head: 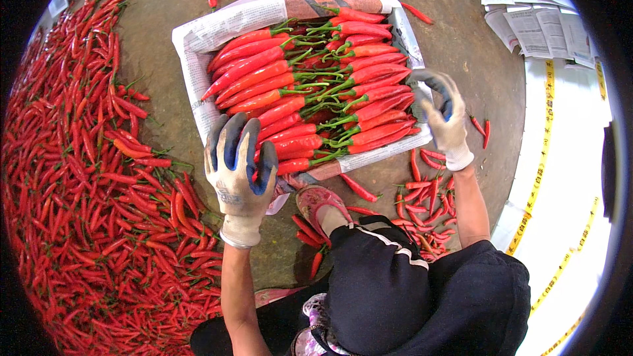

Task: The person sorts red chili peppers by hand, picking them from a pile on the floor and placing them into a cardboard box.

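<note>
Before me stands a box [194, 76] lined with newspaper. Red chilli peppers [363, 94] fill it in two rows, their green stems pointing inward to the middle. My left hand [237, 158], in a white knit glove with blue coating, lies over the lower left corner, its fingers apart against the ends of the left row [296, 143]. Some of the pepper tips are hidden under it. At the box's right side, my right hand [445, 109] wears a matching glove. Its fingers curve near the newspaper rim and hold nothing that I can see.
A large heap of loose red chillies [99, 237] covers the floor at left. A smaller scatter [430, 202] lies at lower right, near my floral shoe [321, 207]. Newspaper sheets [539, 24] rest at upper right, above white boxes with yellow printed tape [541, 158].
</note>
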Demonstrator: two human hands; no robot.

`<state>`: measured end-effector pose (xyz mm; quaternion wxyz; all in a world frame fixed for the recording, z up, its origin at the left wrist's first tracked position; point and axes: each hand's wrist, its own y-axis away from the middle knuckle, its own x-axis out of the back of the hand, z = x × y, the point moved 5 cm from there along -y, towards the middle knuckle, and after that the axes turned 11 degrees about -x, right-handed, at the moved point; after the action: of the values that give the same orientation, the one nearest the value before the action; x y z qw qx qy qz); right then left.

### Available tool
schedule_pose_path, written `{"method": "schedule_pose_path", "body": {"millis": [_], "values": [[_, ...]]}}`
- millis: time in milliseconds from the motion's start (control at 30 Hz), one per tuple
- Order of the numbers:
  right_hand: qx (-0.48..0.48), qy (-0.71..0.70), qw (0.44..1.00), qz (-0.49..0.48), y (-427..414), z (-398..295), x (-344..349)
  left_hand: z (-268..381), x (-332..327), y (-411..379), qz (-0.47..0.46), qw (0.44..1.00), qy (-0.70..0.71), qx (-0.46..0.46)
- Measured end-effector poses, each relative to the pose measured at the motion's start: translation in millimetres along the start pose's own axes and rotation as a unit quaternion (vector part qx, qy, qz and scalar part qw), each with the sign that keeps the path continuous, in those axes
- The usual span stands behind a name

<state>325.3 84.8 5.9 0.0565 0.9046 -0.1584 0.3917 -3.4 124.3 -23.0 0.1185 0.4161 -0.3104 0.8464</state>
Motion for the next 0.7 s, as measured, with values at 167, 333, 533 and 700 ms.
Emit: {"method": "schedule_pose_path", "body": {"millis": [167, 333, 533, 700], "values": [[0.144, 0.246, 0.955, -0.081, 7.3, -19.7, -38.5, 14.0, -12.2, 2.1, -0.027, 0.999, 0.025, -0.006], [0.150, 0.264, 0.943, -0.137, -3.2, -26.2, -47.4, 18.3, -23.2, 8.2, -0.063, 0.998, -0.001, -0.024], [0.166, 0.234, 0.942, -0.173, -9.9, -35.0, -51.5, 6.6, -5.9, 8.8, 0.052, 0.998, 0.038, 0.010], [0.199, 0.284, 0.923, -0.169, -7.8, -40.3, -51.0, 16.3, 4.8, 11.4, 0.056, 0.997, 0.046, 0.004]]}}
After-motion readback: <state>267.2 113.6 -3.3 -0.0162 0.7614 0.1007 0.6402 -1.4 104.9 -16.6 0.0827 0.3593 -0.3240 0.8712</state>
